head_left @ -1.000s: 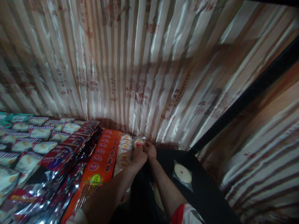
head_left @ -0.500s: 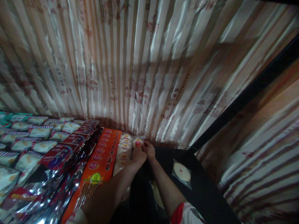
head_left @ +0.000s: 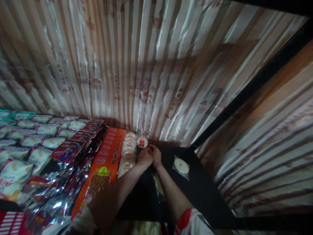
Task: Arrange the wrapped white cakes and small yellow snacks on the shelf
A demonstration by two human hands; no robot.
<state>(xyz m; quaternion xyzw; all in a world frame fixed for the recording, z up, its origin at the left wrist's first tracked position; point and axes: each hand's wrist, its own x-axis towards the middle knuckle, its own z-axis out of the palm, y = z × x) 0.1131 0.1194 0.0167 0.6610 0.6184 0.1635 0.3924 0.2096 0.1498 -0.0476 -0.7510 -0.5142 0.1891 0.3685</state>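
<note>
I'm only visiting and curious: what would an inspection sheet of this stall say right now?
Surface: black tabletop, dim light.
Things: round labelled packet at the back, heading a row of like packets.
Clutter: orange packs, red packs, white striped bags; one clear-wrapped white disc lying apart.
Hands: left hand and right hand side by side just below the packet; grip unclear.
Cables: nothing seen.
Surroundings: striped shiny cloth behind.

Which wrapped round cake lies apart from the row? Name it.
The plain white cake alone on the black surface; the others stack beside the orange pack.
</note>
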